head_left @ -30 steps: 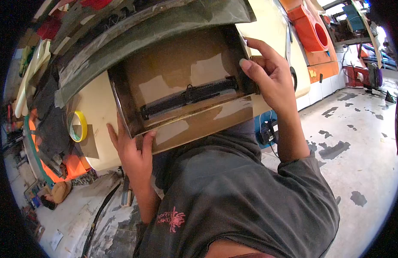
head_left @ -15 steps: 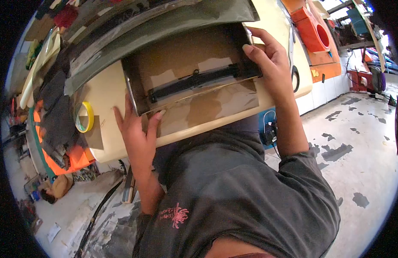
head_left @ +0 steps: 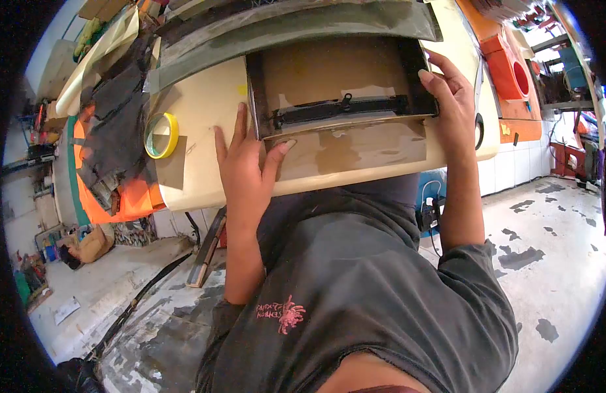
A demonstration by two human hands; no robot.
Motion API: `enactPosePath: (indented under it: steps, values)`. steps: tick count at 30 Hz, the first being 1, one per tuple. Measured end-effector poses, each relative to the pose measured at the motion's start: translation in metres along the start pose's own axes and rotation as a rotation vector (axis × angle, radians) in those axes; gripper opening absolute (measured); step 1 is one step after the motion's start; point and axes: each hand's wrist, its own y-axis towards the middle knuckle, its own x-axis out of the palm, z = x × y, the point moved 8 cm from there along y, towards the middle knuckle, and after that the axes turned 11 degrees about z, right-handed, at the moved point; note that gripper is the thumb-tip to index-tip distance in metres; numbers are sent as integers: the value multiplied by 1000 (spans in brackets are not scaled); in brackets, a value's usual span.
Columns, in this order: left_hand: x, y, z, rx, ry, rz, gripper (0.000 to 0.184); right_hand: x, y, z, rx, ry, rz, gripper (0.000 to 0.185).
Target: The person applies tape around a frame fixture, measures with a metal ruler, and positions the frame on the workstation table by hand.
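A brown panel (head_left: 329, 72) with black side borders lies on the cream table in front of me. Near its front edge runs a black zipper (head_left: 316, 112) with its puller standing up. My right hand (head_left: 452, 98) pinches the panel's right edge between thumb and fingers. At the front left corner, my left hand (head_left: 247, 167) has its fingers stretched apart, the thumb touching the front edge. A clear, brownish sheet (head_left: 381, 141) shows along the front of the panel. Greyish translucent plastic (head_left: 296, 33) covers the panel's far end.
A yellow tape roll (head_left: 174, 136) lies left of the panel on the table (head_left: 204, 118). Dark sheets (head_left: 116, 98) are heaped further left. Scissors (head_left: 479, 131) lie beside my right wrist. An orange-red holder with a round hole (head_left: 502, 65) stands at right. Another person (head_left: 90, 245) is at far left.
My view has turned slightly, so the table and both hands appear further right. The panel's front edge looks more level. My left fingers are more stretched out; my right hand keeps its pinch.
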Motion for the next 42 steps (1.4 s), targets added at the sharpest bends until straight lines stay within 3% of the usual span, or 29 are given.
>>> enactPosePath:
  steps: [6, 15, 42]
  values:
    - [3, -3, -4, 64, 28, 12, 38, 0, 2, 0, -12, 12, -6, 47]
    - [1, -4, -4, -46, 44, -34, 39, -1, 1, -2, -38, 33, -13, 48]
    - [4, -9, -11, -29, 64, -63, 51, -1, -2, -3, -55, 21, -22, 51]
